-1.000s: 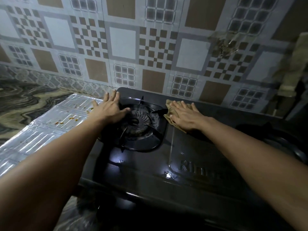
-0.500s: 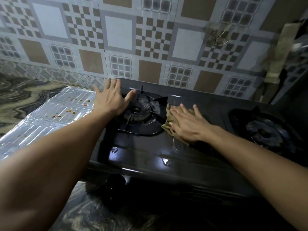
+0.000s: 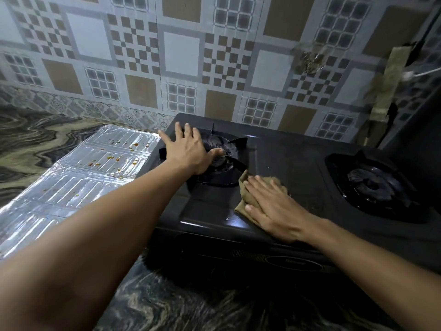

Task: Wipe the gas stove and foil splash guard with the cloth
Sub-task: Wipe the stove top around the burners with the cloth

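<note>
A black two-burner gas stove point(image 3: 293, 163) stands on a marbled counter against the tiled wall. My left hand point(image 3: 188, 151) lies flat, fingers spread, on the left burner point(image 3: 224, 161), holding nothing. My right hand point(image 3: 274, 209) presses a brown cloth point(image 3: 248, 199) flat on the stove top near its front edge, between the two burners. The silver foil splash guard point(image 3: 78, 177) lies flat on the counter to the left of the stove, with orange food spots on its far part.
The right burner point(image 3: 374, 185) sits at the stove's right end. The patterned tile wall point(image 3: 181, 53) runs close behind the stove. A dark vertical surface point(image 3: 415, 130) with taped strips stands at the right. The marbled counter point(image 3: 214, 306) extends in front.
My right hand has slid the cloth toward the stove's front edge. My left hand has stayed on the left burner. The view has pulled back and shows more of the stove.
</note>
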{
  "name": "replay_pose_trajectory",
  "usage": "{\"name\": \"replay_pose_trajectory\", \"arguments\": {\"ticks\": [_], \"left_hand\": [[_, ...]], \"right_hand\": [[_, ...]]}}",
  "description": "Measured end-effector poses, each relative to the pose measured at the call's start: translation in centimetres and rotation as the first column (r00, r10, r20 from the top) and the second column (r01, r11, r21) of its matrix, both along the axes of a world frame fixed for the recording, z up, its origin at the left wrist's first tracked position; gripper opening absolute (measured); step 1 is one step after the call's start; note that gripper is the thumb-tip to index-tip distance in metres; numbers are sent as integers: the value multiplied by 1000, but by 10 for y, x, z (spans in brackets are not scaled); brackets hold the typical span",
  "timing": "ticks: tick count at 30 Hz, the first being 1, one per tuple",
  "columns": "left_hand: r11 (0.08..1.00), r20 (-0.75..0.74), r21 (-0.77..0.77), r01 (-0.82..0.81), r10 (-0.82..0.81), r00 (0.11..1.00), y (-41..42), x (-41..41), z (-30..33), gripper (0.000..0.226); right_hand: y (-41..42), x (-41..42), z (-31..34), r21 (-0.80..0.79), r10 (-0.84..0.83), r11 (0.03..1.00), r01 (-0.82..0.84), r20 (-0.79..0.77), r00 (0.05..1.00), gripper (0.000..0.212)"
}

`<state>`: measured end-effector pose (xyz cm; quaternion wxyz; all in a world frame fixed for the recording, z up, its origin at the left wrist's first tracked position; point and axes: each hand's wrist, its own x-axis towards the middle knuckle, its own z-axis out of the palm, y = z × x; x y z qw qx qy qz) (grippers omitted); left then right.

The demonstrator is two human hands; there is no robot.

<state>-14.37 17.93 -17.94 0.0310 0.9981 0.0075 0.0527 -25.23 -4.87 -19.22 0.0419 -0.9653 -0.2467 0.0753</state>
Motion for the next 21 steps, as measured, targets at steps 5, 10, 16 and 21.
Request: {"name": "replay_pose_trajectory", "arguments": {"ticks": [5,10,16,21], "left_hand": [[994,34,-113,0,3,999,0,-5,0,91],[972,143,-231,40,-6,990,23,-16,4,75],[766,159,-632,-122,282,946,83,-46,8,54],[403,-412,-790,-462,210,887,135,-86,-6,68]], "right_hand": [[21,-24,-9,55,91,994,-91,3,996,66],[36,-27,-7,27,104,994,-104,8,995,65],[94,-24,-5,44,184,982,-185,33,982,67],[143,-12,-10,22,275,961,-276,33,961,70]]}}
